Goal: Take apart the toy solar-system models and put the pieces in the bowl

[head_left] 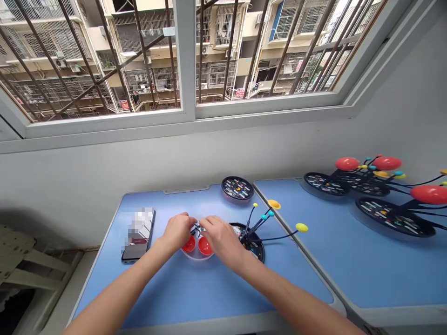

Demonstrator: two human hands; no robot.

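- Left hand point(178, 231) and right hand point(221, 237) are held together over a clear red-domed disc point(197, 252); clamping cannot be told.
- A wired black disc point(256, 249) is kept within reach on the bench point(195, 298).

Nothing on my feed reads as words or numbers. Taking clock directions from the left hand point(178, 231), the smartphone point(138, 235) at 9 o'clock has a pixelated patch across its face, so I get nothing there. At 1 o'clock, the round black lid point(237, 188) bears rows of small coloured marks, too tiny for me to resolve. The black disc point(254, 249) at 3 o'clock and the black discs point(394, 217) on the next desk carry similar unreadable marks. Out the window, the red balcony banner point(125, 104) at 11 o'clock and the red railing sign point(239, 93) at 1 o'clock are too small to read.
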